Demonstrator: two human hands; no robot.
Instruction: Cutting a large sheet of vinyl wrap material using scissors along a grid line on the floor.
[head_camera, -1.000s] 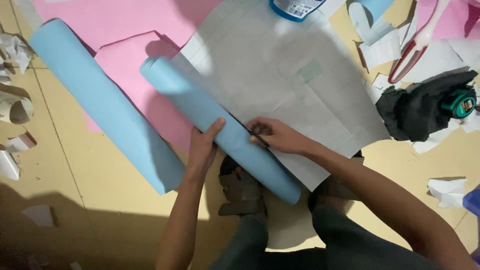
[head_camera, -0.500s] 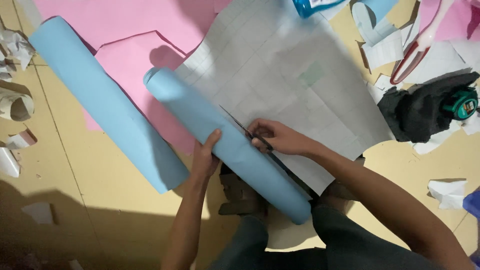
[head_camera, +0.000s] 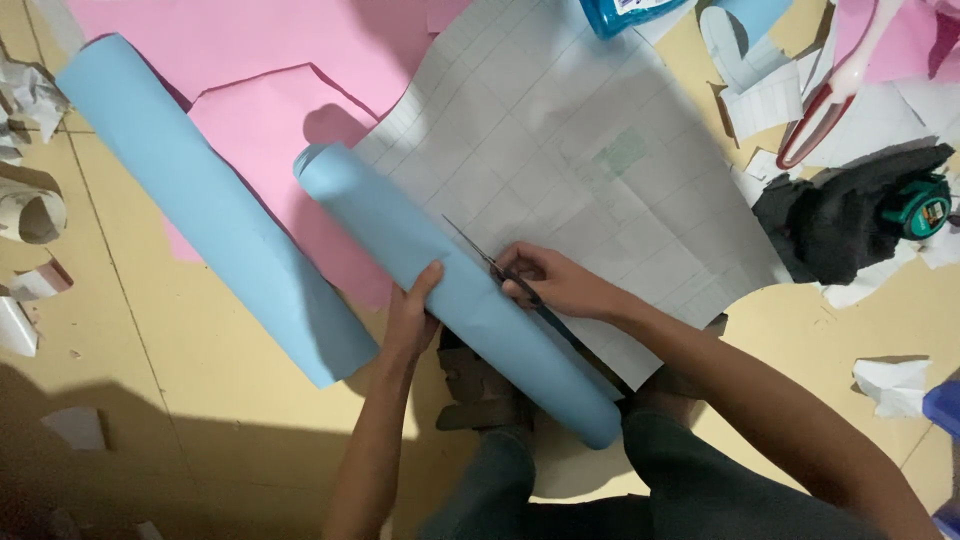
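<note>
My left hand (head_camera: 415, 318) presses on the near side of a light blue paper roll (head_camera: 400, 235) that lies slantwise on the floor. From this roll a sheet with a white gridded backing (head_camera: 560, 140) is unrolled to the upper right. My right hand (head_camera: 556, 283) grips a pair of scissors (head_camera: 480, 252), whose thin blades point up-left along the line where the sheet meets the roll.
A second light blue roll (head_camera: 205, 205) lies to the left over pink paper (head_camera: 260, 60). Paper scraps (head_camera: 30, 215) sit at the left edge. At right lie a black cloth (head_camera: 830, 215), a green tape measure (head_camera: 920, 208), red-handled scissors (head_camera: 835, 90) and white scraps.
The scissors' blades have advanced up-left along the roll's edge. Both hands have shifted slightly with the roll, and the view has drifted.
</note>
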